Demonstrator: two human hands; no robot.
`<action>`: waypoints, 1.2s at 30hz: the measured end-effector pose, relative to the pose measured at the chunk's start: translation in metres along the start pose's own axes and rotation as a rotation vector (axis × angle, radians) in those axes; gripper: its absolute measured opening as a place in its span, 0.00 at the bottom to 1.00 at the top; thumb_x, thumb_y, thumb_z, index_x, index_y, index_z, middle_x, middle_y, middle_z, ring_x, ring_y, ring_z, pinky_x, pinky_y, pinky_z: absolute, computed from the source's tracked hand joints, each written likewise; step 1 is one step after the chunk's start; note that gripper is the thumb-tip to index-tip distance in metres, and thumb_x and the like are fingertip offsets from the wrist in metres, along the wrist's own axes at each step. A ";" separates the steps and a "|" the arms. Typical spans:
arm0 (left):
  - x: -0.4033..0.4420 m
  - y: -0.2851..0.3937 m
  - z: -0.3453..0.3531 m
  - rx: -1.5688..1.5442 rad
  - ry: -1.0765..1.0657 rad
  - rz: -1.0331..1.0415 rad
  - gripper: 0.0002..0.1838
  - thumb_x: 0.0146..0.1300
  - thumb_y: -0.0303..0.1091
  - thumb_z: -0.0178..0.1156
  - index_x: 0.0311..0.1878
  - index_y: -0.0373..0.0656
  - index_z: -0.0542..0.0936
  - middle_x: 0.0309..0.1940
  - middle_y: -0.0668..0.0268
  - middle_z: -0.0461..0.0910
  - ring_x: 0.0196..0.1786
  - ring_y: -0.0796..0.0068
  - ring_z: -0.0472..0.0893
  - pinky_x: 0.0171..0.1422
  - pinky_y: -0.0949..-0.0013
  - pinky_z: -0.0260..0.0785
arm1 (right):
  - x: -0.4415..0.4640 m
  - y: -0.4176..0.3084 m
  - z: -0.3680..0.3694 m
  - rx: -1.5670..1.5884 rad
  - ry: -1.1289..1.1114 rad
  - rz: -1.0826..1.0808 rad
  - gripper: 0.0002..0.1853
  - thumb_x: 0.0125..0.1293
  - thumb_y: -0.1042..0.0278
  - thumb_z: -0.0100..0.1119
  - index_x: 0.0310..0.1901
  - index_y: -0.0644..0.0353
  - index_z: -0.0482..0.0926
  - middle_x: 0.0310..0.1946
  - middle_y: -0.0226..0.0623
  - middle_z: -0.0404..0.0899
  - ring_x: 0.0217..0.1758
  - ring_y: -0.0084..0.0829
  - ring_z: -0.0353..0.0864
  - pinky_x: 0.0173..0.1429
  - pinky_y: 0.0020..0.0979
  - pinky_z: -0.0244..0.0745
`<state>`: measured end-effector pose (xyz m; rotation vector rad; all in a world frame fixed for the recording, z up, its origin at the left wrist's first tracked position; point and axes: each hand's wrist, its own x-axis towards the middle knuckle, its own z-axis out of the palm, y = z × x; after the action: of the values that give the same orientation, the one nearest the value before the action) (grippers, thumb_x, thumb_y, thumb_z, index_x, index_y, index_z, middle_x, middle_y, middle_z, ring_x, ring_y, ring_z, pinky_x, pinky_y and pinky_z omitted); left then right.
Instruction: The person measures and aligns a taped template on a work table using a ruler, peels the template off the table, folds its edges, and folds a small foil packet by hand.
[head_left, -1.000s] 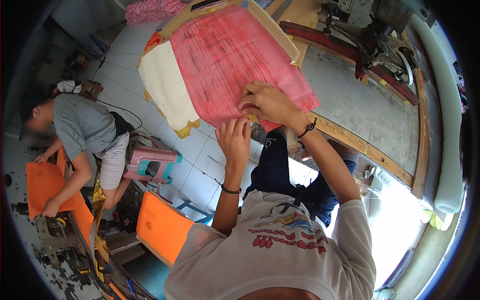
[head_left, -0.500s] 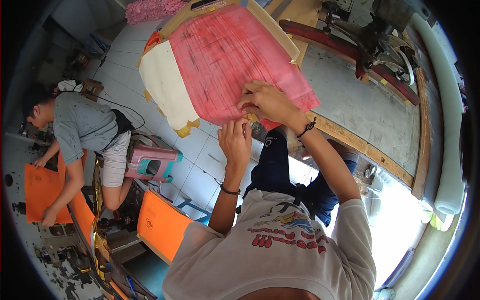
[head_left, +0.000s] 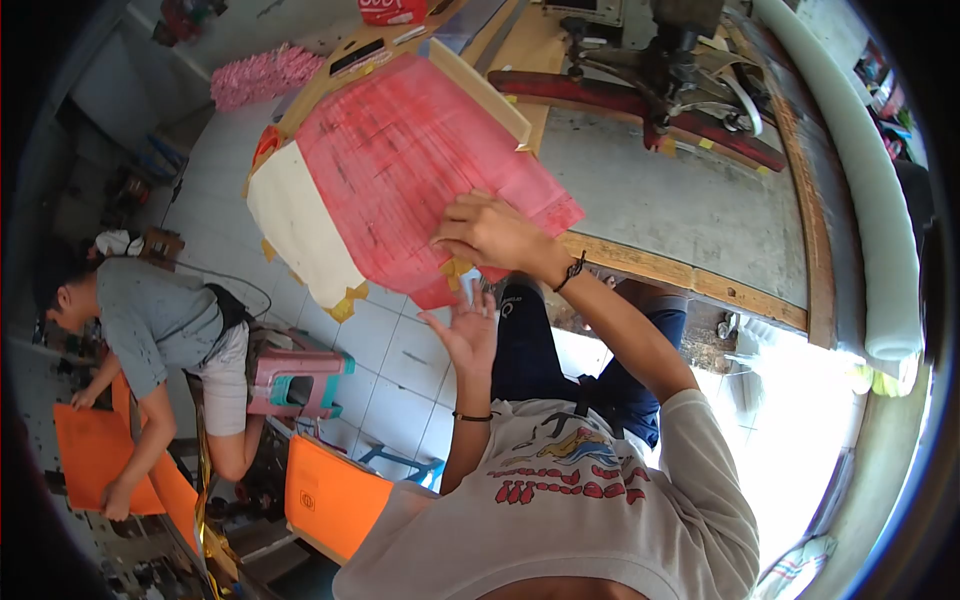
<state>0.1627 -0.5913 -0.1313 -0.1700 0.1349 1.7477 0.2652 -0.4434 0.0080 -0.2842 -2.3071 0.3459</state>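
A red, dark-streaked sheet with a cream panel along its left side lies over the table corner. My right hand is over the sheet's near edge with its fingers curled together. What they grip, if anything, is hidden. Just below those fingers, a piece of yellow tape sticks to the edge. My left hand is below that edge, palm turned up and fingers apart. More yellow tape hangs from the cream panel's lower corner.
To the right is the grey-topped table with a wooden edge and a dark red curved metal bar. A phone lies at the back. On the left, a co-worker handles orange sheets near a pink stool.
My left hand has come away from the sheet's edge, turning palm up and opening. My right hand stays at the edge. The whole view has shifted, and the co-worker's orange sheet has tilted.
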 end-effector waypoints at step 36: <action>-0.010 0.123 0.025 0.340 0.032 0.368 0.45 0.62 0.64 0.58 0.71 0.37 0.63 0.71 0.59 0.64 0.73 0.58 0.62 0.76 0.49 0.52 | -0.133 -0.031 -0.137 -0.206 0.379 0.810 0.09 0.64 0.69 0.61 0.43 0.62 0.83 0.39 0.45 0.82 0.45 0.48 0.79 0.52 0.41 0.74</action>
<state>0.0431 -0.6188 -0.1056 0.0814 0.5093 2.0563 0.4521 -0.4912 0.0213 -1.2808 -1.7618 0.4009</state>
